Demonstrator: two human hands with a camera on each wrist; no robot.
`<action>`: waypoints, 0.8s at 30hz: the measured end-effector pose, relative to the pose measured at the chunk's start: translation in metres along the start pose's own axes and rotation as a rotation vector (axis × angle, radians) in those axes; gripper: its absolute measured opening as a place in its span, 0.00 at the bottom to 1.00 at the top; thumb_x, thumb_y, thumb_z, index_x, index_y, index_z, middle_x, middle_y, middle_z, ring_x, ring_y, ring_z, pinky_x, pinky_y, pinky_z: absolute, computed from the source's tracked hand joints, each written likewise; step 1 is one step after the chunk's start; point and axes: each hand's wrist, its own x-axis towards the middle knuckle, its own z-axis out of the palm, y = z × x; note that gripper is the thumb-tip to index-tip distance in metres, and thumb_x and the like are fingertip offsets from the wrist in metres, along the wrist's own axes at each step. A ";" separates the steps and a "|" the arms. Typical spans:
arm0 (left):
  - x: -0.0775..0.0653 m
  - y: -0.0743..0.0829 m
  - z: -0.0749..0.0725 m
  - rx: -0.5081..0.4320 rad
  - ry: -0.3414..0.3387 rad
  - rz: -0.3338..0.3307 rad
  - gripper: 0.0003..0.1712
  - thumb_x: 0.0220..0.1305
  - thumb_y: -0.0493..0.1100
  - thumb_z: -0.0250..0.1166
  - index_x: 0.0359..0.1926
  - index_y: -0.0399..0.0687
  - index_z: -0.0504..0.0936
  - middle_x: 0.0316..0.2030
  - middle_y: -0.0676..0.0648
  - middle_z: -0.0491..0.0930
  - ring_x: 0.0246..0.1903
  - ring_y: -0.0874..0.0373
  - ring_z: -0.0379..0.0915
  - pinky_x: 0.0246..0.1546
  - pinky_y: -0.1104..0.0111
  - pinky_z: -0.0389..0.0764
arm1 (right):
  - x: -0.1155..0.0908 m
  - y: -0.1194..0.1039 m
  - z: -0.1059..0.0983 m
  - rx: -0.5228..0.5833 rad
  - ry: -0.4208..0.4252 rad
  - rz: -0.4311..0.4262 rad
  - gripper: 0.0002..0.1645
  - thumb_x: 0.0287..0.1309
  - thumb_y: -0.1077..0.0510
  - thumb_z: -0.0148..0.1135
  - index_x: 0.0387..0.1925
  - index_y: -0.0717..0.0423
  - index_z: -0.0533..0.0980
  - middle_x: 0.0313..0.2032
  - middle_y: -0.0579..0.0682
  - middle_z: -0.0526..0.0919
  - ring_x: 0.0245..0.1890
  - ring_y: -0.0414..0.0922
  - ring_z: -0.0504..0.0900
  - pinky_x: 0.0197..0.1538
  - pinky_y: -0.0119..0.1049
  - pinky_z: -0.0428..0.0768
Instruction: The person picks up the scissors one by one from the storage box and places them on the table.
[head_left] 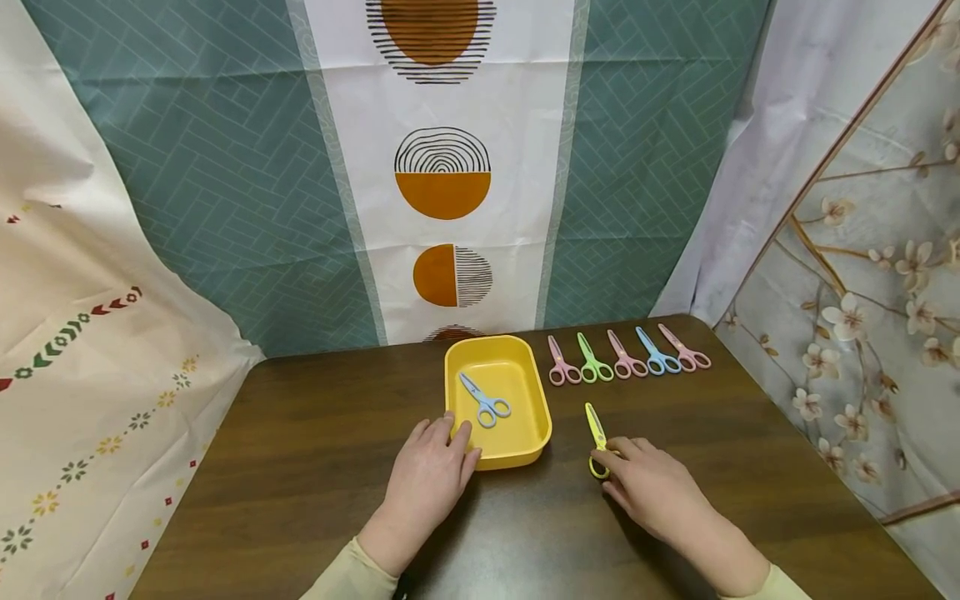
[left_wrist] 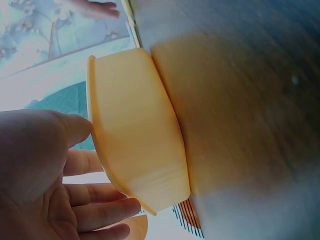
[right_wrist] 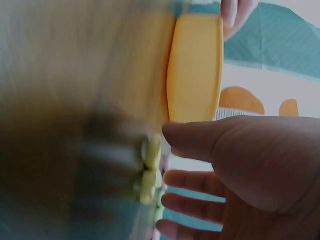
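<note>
A yellow tray [head_left: 531, 446] stands on the table with light blue scissors [head_left: 486, 404] lying inside. My left hand [head_left: 431, 467] rests on its near left corner; in the left wrist view the thumb touches the tray's rim [left_wrist: 91, 100] and the other fingers extend loosely past it. To the right of the tray lie yellow scissors [head_left: 596, 427], blades pointing away from me. Over their handles [right_wrist: 150, 172] is my right hand [head_left: 648, 483], fingers spread and fairly straight in the right wrist view. The handles are partly hidden by the fingers in the head view.
Behind the right hand, several scissors lie in a row: pink scissors [head_left: 562, 367], green scissors [head_left: 595, 363], more pink scissors [head_left: 626, 360], blue scissors [head_left: 658, 357] and another pink pair [head_left: 686, 352]. Patterned curtains [head_left: 247, 183] hang along the back and sides of the brown table [head_left: 330, 417].
</note>
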 end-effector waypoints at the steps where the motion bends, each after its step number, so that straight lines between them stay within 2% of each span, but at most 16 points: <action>1: 0.000 0.000 0.000 0.002 0.000 0.000 0.23 0.73 0.53 0.76 0.57 0.40 0.89 0.52 0.34 0.87 0.54 0.42 0.88 0.63 0.47 0.84 | -0.003 -0.004 0.000 0.006 -0.020 0.008 0.27 0.62 0.50 0.83 0.61 0.49 0.87 0.57 0.53 0.86 0.55 0.56 0.85 0.49 0.56 0.89; 4: 0.001 -0.001 -0.001 0.010 -0.001 0.000 0.23 0.73 0.54 0.75 0.57 0.40 0.89 0.53 0.34 0.87 0.54 0.43 0.88 0.63 0.48 0.84 | -0.009 -0.012 0.001 0.026 -0.079 0.035 0.33 0.67 0.43 0.79 0.67 0.52 0.84 0.65 0.57 0.83 0.64 0.59 0.82 0.56 0.62 0.86; 8: 0.002 -0.001 -0.001 0.015 -0.008 -0.003 0.24 0.74 0.54 0.75 0.57 0.40 0.89 0.53 0.35 0.87 0.54 0.43 0.88 0.64 0.48 0.84 | -0.014 -0.016 0.004 0.056 -0.108 0.043 0.38 0.69 0.38 0.75 0.71 0.55 0.81 0.70 0.60 0.80 0.70 0.62 0.79 0.63 0.64 0.83; 16: 0.000 -0.001 0.001 0.005 -0.003 0.002 0.23 0.74 0.54 0.75 0.57 0.40 0.89 0.52 0.34 0.87 0.55 0.42 0.88 0.63 0.47 0.84 | -0.018 -0.019 0.008 0.087 -0.154 0.048 0.43 0.70 0.34 0.72 0.74 0.57 0.78 0.73 0.62 0.77 0.73 0.64 0.76 0.69 0.64 0.79; 24: 0.000 0.000 0.001 0.003 -0.013 -0.004 0.23 0.74 0.53 0.74 0.58 0.39 0.88 0.53 0.34 0.87 0.55 0.42 0.88 0.64 0.47 0.83 | -0.019 -0.021 0.008 0.058 -0.119 0.046 0.42 0.69 0.35 0.73 0.73 0.57 0.79 0.72 0.62 0.78 0.72 0.63 0.77 0.69 0.63 0.79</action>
